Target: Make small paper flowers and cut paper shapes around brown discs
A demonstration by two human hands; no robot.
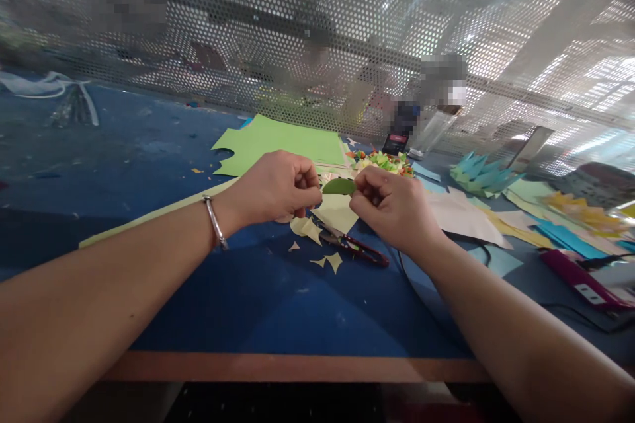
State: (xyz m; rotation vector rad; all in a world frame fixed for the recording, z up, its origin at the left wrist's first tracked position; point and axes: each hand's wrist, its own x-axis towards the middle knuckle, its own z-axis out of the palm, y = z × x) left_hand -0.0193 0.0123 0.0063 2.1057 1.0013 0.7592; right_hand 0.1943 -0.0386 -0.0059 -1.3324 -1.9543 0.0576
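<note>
A small green paper piece [339, 187], curved along its top edge, is held up above the table. My right hand [394, 205] pinches its right end between thumb and fingers. At its left tip, my left hand [282, 185] has thumb and forefinger closed together; the exact contact there is hard to make out. Below the hands lie small scissors [364, 250] with dark red handles. Beside them are pale yellow paper scraps [307, 228] and, nearer me, more pointed scraps [333, 263].
Green paper sheets [292, 142] lie behind my left hand. A pile of coloured paper bits [381, 162] sits behind my right. Further right are a blue paper flower [481, 175], a yellow one [585, 211] and a purple power strip [578, 277] with cables. A perforated metal screen [278, 33] stands behind.
</note>
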